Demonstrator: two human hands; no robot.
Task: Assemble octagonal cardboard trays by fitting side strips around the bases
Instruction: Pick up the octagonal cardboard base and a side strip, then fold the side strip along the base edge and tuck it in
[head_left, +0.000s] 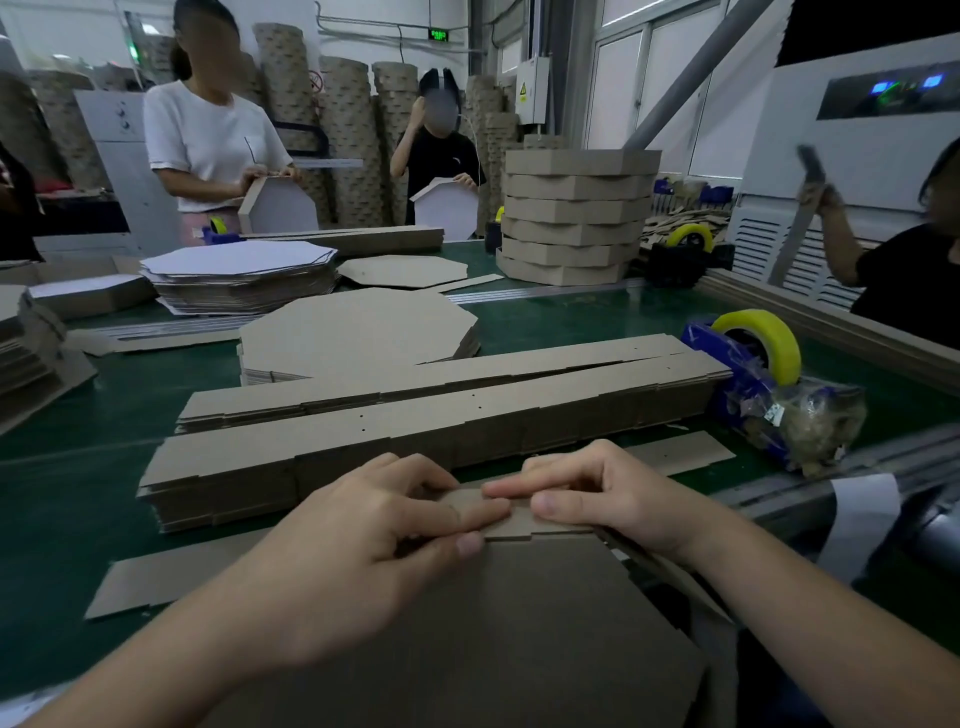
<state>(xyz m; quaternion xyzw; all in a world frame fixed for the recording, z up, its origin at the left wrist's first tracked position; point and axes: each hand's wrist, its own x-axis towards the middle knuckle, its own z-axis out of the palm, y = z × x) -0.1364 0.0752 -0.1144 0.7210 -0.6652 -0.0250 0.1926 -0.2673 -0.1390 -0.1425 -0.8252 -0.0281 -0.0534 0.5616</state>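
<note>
Green-topped work table (78, 493) fills the shop floor view, other workers busy on the far side, and a tall stack of finished brown octagonal trays (576, 218) stands well back. Nearer, a pile of flat octagonal cardboard bases (358, 327) lies behind two long bundles of unfolded cardboard strips (415, 431), with a yellow tape roll on a blue dispenser (763, 343) off to the right. Right under the camera lies the brown octagonal cardboard base (493, 623) being worked, and on its far edge sits the long brown cardboard side strip (511, 525). Both hands are on it: the left hand (363, 540) pinches the strip between thumb and forefinger, the right hand (597, 493) pinches it just beside, fingertips nearly meeting. This looks like an early corner of the wrap. To do it well, the person should keep the notched tab flush with the base edge, crease exactly at the corner, and hold one side firm while the other folds, or the strip will likely creep out of line.
</note>
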